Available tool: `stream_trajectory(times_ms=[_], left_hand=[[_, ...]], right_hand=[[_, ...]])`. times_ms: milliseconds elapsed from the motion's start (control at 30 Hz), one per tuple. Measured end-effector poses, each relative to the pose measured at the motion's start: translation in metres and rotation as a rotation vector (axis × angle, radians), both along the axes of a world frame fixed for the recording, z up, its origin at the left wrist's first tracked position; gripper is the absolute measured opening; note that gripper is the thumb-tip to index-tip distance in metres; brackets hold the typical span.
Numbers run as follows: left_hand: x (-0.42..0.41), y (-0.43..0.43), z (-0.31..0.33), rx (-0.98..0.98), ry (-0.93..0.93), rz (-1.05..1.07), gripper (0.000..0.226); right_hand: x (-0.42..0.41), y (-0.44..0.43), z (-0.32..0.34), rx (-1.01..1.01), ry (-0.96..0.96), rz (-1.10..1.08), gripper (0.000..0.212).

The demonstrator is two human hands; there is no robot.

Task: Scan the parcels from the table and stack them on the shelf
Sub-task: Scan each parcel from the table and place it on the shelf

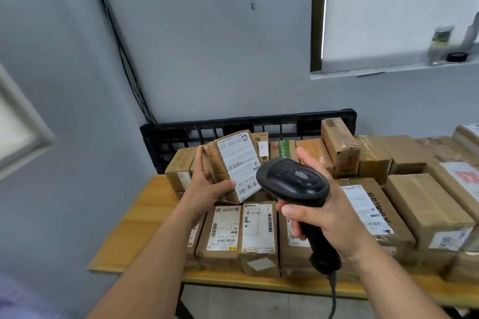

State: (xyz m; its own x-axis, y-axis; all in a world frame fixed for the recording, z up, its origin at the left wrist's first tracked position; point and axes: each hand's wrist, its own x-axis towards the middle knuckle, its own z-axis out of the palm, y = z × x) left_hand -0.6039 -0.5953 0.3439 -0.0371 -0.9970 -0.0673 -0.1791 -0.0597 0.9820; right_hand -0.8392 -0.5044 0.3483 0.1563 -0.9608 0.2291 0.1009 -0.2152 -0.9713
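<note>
Grey wall behind a wooden table (140, 217) packed with taped cardboard parcels. Left hand (207, 184) grips one small parcel (233, 166) lifted above the pile, thumb on the label's lower edge, fingers behind. Looks light and stiff, probably; tape may be slick, so hold the edges. Right hand (324, 217) is wrapped round the scanner (295, 184) handle, head touching or just short of the label.

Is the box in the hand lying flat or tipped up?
Tipped up. The left hand holds the small parcel off the table, its label turned toward the scanner.

scanner cable (333, 298) runs off the bottom edge; parcel label (237, 163) unreadable.
</note>
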Motion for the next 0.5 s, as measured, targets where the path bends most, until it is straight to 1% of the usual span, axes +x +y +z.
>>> stream_trajectory(times_ms=[67,267,400,500], left_hand=[[0.008,0.000,0.004,-0.021,0.009,0.028,0.117],[0.032,-0.001,0.015,-0.063,0.009,0.068,0.119],[0.038,0.004,0.016,-0.071,-0.004,0.058,0.119],[0.043,0.007,0.016,-0.086,-0.017,0.078,0.119]], right_hand=[[0.003,0.001,0.000,0.008,-0.007,0.019,0.108],[0.011,0.007,0.008,-0.017,-0.015,0.066,0.102],[0.018,0.007,0.014,-0.054,0.019,0.117,0.094],[0.020,0.007,0.012,-0.033,0.010,0.150,0.090]])
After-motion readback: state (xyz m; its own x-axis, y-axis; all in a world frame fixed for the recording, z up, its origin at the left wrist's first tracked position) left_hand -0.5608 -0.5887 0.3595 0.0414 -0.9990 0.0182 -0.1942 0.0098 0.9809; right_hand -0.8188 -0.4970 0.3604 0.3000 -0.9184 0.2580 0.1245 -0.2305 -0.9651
